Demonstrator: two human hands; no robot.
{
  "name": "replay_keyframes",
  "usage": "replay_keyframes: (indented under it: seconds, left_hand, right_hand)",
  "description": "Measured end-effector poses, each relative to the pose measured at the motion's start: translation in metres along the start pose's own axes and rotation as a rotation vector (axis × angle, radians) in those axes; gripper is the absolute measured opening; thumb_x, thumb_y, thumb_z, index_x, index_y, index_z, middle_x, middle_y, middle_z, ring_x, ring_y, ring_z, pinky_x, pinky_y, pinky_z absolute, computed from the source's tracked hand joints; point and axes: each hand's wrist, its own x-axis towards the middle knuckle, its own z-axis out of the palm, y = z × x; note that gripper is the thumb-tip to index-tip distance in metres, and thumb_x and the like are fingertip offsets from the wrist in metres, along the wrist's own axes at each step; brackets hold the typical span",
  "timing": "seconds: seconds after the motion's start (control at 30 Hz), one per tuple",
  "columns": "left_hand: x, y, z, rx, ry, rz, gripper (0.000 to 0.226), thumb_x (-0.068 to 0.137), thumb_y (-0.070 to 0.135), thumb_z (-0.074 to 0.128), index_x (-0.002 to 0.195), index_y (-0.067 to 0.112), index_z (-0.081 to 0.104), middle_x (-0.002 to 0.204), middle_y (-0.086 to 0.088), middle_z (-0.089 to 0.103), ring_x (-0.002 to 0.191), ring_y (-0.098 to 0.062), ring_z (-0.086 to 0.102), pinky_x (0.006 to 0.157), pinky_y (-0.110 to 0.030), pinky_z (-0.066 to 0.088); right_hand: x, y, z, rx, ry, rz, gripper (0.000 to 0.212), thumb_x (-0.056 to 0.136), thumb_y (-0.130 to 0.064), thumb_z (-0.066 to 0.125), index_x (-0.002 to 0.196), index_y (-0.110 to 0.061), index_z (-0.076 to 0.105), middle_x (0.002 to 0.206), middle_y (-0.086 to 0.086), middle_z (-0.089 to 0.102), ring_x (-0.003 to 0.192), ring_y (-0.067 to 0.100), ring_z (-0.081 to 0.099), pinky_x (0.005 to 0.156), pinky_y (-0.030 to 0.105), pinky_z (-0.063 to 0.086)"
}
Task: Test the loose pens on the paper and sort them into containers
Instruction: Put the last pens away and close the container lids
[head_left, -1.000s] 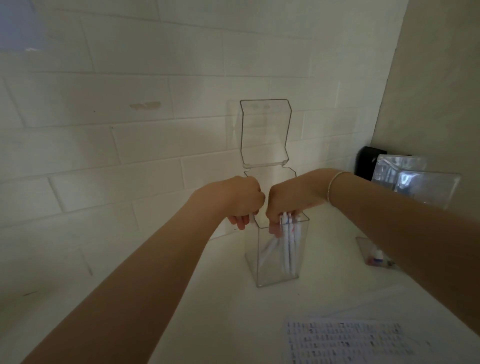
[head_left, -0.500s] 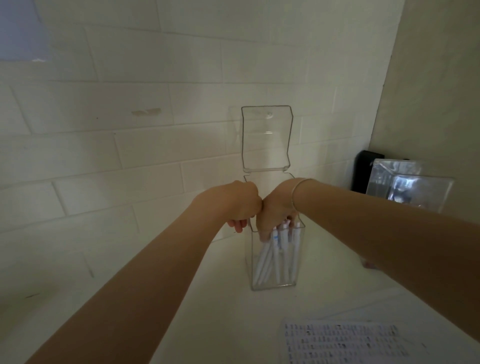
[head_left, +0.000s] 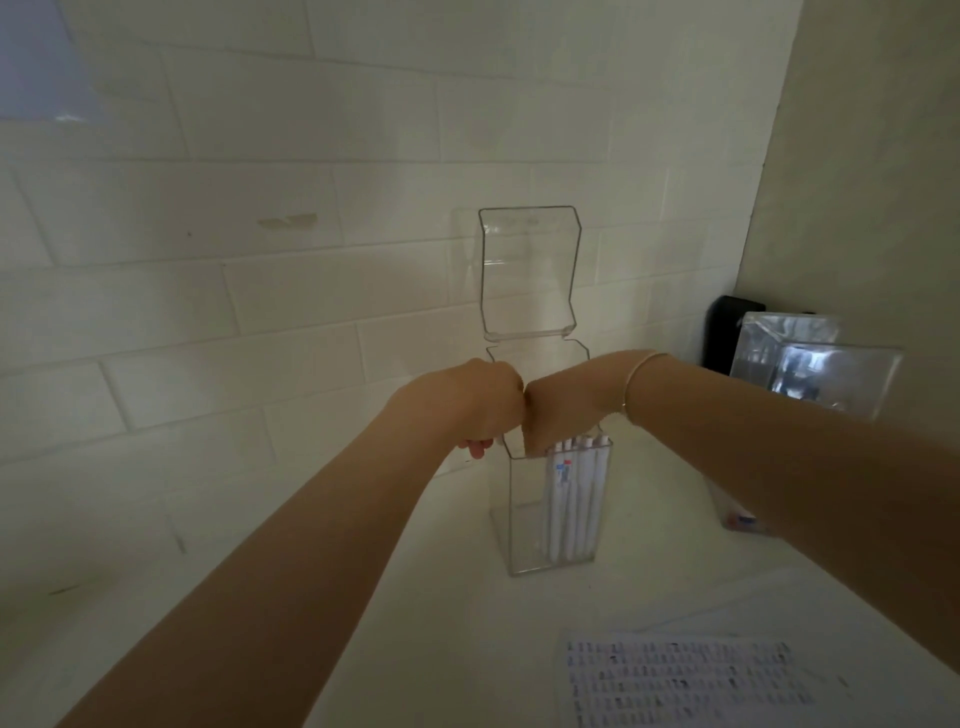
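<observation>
- White pens (head_left: 574, 499) are standing upright in a clear box (head_left: 524, 519), bunched against its right wall; lid (head_left: 527, 270) is standing open against the far tiled wall (head_left: 260, 156)
- Right hand (head_left: 566, 410) is curling down over the box mouth, onto the pen tops; its fingers are hidden behind the knuckles, so I cannot tell whether it is gripping the pens or letting go
- Left hand (head_left: 475, 402) is clenching at the box's left rim, fingertips (head_left: 475, 448) hooking just outside the wall; judged to be steadying the box, exact contact unclear
- Paper (head_left: 691, 680) is lying near right, covered with rows of small dark marks; judged as test scribbles, so testing appears well along
- Second clear container (head_left: 815, 374) is sitting far right, lid up, something reddish at its base; contents too blurred to read
- No loose pens are showing on the counter (head_left: 415, 597); part of it is hidden by the right forearm
- Judgement: sorting is near its end; remaining are settling this bunch, closing the lids, and any pens out of view
</observation>
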Motion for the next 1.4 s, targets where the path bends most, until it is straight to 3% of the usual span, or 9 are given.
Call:
replay_keyframes:
  seconds: [0.2,0.3,0.4,0.47,0.7,0.93,1.1,1.2,1.4]
  left_hand:
    - [-0.006,-0.01,-0.004,0.224,0.211,0.149,0.039,0.095,0.029,0.037,0.133,0.036,0.045,0.12,-0.004,0.061,0.1,-0.02,0.063,0.091,-0.035,0.048]
    - [-0.005,-0.028,-0.009,0.393,0.505,0.253,0.036,0.091,0.056,0.038,0.119,0.043,0.056,0.104,0.013,0.067,0.1,-0.013,0.061,0.08,-0.031,0.042]
    - [-0.004,-0.042,-0.002,0.072,1.031,0.525,0.028,0.091,0.045,0.049,0.093,0.027,0.07,0.083,0.012,0.062,0.071,-0.006,0.062,0.06,-0.024,0.047]
    - [0.002,-0.042,0.005,-0.317,1.238,0.537,0.018,0.092,0.026,0.051,0.092,0.015,0.066,0.09,0.006,0.057,0.073,-0.007,0.059,0.062,-0.025,0.051]
    - [0.023,-0.005,-0.001,-1.022,0.729,0.113,0.041,0.1,0.039,0.032,0.127,0.014,0.05,0.125,-0.001,0.053,0.111,-0.016,0.052,0.098,-0.026,0.037]
    - [0.016,0.009,-0.011,-1.799,0.434,-0.023,0.037,0.1,0.04,0.034,0.117,0.015,0.055,0.09,0.002,0.06,0.08,-0.009,0.057,0.072,-0.023,0.039]
    - [0.018,0.013,-0.009,-1.575,0.475,0.109,0.05,0.1,0.047,0.026,0.094,0.021,0.069,0.092,0.006,0.065,0.086,-0.004,0.056,0.091,-0.026,0.03]
    - [0.016,0.014,-0.004,-1.46,0.479,0.162,0.045,0.099,0.048,0.029,0.085,0.028,0.068,0.102,0.005,0.065,0.097,-0.009,0.056,0.098,-0.029,0.03]
    - [0.009,-0.004,0.011,-1.182,0.449,0.341,0.045,0.1,0.049,0.021,0.122,0.035,0.057,0.132,0.013,0.051,0.123,-0.006,0.045,0.097,-0.025,0.039]
  right_hand:
    - [-0.041,0.034,-0.029,0.553,0.245,-0.185,0.009,0.083,-0.006,0.065,0.086,-0.002,0.073,0.082,0.004,0.071,0.077,0.013,0.067,0.073,0.018,0.054]
    - [-0.048,0.051,-0.037,0.979,0.63,-0.153,0.015,0.081,0.001,0.056,0.069,0.002,0.066,0.067,0.015,0.069,0.06,0.023,0.067,0.055,0.027,0.054]
    - [-0.036,0.066,-0.035,1.314,1.147,-0.044,0.022,0.081,-0.004,0.05,0.06,-0.005,0.057,0.059,0.011,0.059,0.049,0.019,0.054,0.049,0.026,0.043]
    - [-0.024,0.069,-0.032,1.444,1.185,0.003,0.018,0.085,-0.008,0.049,0.076,-0.002,0.064,0.067,0.008,0.061,0.059,0.016,0.054,0.059,0.027,0.046]
    - [-0.004,0.058,-0.023,1.802,0.622,-0.119,0.047,0.092,-0.055,0.043,0.116,-0.017,0.056,0.112,0.011,0.062,0.103,0.026,0.06,0.092,0.037,0.047]
    - [-0.006,0.053,-0.022,1.92,0.609,-0.173,0.061,0.088,-0.067,0.036,0.116,-0.016,0.058,0.109,0.007,0.065,0.107,0.023,0.062,0.096,0.036,0.043]
    - [-0.007,0.049,-0.015,1.806,0.612,-0.326,0.068,0.086,-0.07,0.035,0.116,-0.016,0.066,0.081,0.001,0.064,0.087,0.016,0.059,0.089,0.031,0.037]
    - [-0.01,0.049,-0.005,1.707,0.679,-0.388,0.067,0.089,-0.066,0.032,0.118,-0.015,0.066,0.095,0.007,0.068,0.097,0.02,0.06,0.095,0.03,0.037]
    - [-0.017,0.051,0.013,1.489,0.794,-0.4,0.054,0.098,-0.051,0.02,0.101,-0.023,0.066,0.115,0.004,0.066,0.115,0.015,0.055,0.104,0.031,0.035]
